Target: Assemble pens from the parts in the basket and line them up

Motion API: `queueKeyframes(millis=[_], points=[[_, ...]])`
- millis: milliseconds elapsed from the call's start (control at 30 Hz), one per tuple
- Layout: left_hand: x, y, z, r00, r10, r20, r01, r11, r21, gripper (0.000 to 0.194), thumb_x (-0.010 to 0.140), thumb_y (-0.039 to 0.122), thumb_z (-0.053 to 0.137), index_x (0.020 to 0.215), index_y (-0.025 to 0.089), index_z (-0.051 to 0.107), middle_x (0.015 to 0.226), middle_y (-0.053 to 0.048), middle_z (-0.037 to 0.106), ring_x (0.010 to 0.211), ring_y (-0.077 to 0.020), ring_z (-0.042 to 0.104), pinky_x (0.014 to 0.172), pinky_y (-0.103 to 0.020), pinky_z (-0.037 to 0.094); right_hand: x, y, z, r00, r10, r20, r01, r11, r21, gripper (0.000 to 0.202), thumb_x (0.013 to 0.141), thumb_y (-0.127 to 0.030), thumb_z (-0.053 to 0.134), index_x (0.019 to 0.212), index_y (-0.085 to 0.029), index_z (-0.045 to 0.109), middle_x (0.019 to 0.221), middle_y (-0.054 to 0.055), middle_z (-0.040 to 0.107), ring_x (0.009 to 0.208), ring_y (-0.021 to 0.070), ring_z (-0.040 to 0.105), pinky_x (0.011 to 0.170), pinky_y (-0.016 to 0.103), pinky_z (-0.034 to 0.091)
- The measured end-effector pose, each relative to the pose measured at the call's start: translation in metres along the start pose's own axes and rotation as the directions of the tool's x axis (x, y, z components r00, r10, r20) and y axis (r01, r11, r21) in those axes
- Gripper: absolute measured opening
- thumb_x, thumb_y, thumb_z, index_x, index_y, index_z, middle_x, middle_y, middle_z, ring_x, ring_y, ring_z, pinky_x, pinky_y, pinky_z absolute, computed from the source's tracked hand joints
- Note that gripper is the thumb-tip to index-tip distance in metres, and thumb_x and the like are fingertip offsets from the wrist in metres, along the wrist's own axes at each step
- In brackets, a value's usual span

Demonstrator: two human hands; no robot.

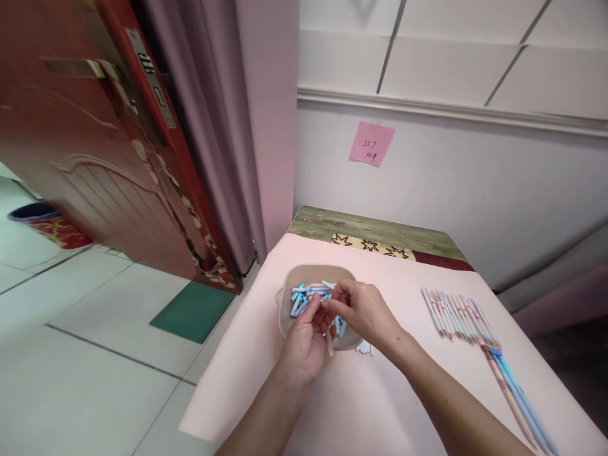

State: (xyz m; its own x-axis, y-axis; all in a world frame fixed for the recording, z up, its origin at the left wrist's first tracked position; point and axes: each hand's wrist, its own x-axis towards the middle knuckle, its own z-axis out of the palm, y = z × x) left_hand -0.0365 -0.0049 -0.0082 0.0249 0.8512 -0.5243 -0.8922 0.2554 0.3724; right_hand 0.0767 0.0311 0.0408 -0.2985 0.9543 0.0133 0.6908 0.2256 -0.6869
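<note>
A beige plastic bin (287,316) on the pink-covered table holds many short blue, teal and beige sticks or caps (311,291). Over its near side, my left hand (306,345) is palm up with curled fingers, and a beige stick shows between them. My right hand (363,310) meets it from the right, thumb and fingertips pinched close to the left fingertips. Whatever lies between the right fingertips is too small to name. Beside the bin's near right edge, several thin white sticks (365,348) lie on the table, partly behind my right hand.
Rows of slim patterned pens (458,315) lie at the table's right, with longer blue and beige ones (520,396) nearer me. A green patterned board edge (370,231) shows at the back by the wall. A red door (118,126) and purple curtain (213,126) stand left.
</note>
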Motion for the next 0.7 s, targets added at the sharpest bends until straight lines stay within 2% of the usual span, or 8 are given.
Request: queueKeyframes(millis=[100,200,267,333,467,600,700], points=[[-0.003,0.006,0.002,0.997,-0.071,-0.024,0.071,0.997,-0.017,0.013,0.086,0.025,0.059,0.084,0.013,0.063,0.071,-0.004,0.07,0.056,-0.0123,0.063,0.046,-0.024,0.046,0.0,0.013,0.007,0.995,0.075,-0.065,-0.051,0.949,0.312,0.02,0.078,-0.04,0.06,0.078,-0.02,0.06,0.063,-0.002,0.063,0.057,0.0128,0.056,0.053,0.022,0.041],[-0.005,0.011,0.002,0.991,-0.118,-0.057,0.115,0.992,-0.045,0.016,0.087,0.027,0.059,0.081,0.013,0.061,0.069,-0.003,0.069,0.053,-0.0126,0.063,0.049,-0.027,0.049,-0.003,0.025,0.013,0.989,0.149,0.015,-0.119,0.717,0.687,0.021,0.077,-0.036,0.059,0.087,-0.018,0.058,0.079,0.002,0.067,0.067,0.0132,0.062,0.066,0.026,0.051],[-0.006,0.013,0.001,0.99,-0.134,-0.049,0.131,0.989,-0.073,0.018,0.087,0.028,0.058,0.08,0.013,0.06,0.065,-0.002,0.067,0.052,-0.0126,0.062,0.051,-0.028,0.05,-0.007,0.028,0.014,0.98,0.179,0.09,-0.176,0.559,0.81,0.025,0.074,-0.037,0.064,0.086,-0.016,0.057,0.079,0.004,0.068,0.068,0.0135,0.065,0.071,0.029,0.053],[-0.007,0.013,0.001,0.986,-0.162,-0.031,0.158,0.983,-0.097,0.02,0.088,0.029,0.058,0.079,0.012,0.06,0.064,-0.002,0.067,0.051,-0.0125,0.062,0.052,-0.029,0.051,-0.011,0.028,0.014,0.974,0.208,0.091,-0.183,0.481,0.857,0.032,0.073,-0.041,0.069,0.088,-0.016,0.057,0.078,0.004,0.068,0.067,0.0137,0.066,0.07,0.028,0.055],[-0.011,0.011,0.002,0.984,-0.176,0.0,0.175,0.978,-0.114,0.02,0.086,0.03,0.06,0.077,0.012,0.06,0.063,-0.002,0.066,0.05,-0.0124,0.061,0.052,-0.029,0.051,-0.021,0.022,0.013,0.975,0.221,0.004,-0.111,0.471,0.875,0.038,0.071,-0.047,0.073,0.088,-0.018,0.056,0.075,0.003,0.069,0.064,0.0138,0.067,0.062,0.026,0.056],[-0.016,0.011,0.001,0.985,-0.168,0.044,0.172,0.976,-0.133,0.022,0.087,0.03,0.058,0.074,0.012,0.059,0.063,-0.003,0.067,0.052,-0.0131,0.061,0.056,-0.031,0.053,-0.031,0.021,0.016,0.98,0.201,0.005,-0.1,0.47,0.877,0.038,0.07,-0.05,0.074,0.077,-0.016,0.058,0.066,0.002,0.068,0.051,0.012,0.063,0.052,0.024,0.053],[-0.018,0.01,-0.002,0.986,-0.154,0.065,0.163,0.976,-0.146,0.021,0.088,0.029,0.057,0.073,0.013,0.06,0.064,-0.004,0.066,0.053,-0.0133,0.061,0.06,-0.034,0.054,-0.036,0.023,0.019,0.975,0.22,-0.009,-0.104,0.494,0.863,0.038,0.065,-0.049,0.077,0.075,-0.015,0.063,0.061,0.001,0.066,0.053,0.0121,0.061,0.051,0.023,0.052]])
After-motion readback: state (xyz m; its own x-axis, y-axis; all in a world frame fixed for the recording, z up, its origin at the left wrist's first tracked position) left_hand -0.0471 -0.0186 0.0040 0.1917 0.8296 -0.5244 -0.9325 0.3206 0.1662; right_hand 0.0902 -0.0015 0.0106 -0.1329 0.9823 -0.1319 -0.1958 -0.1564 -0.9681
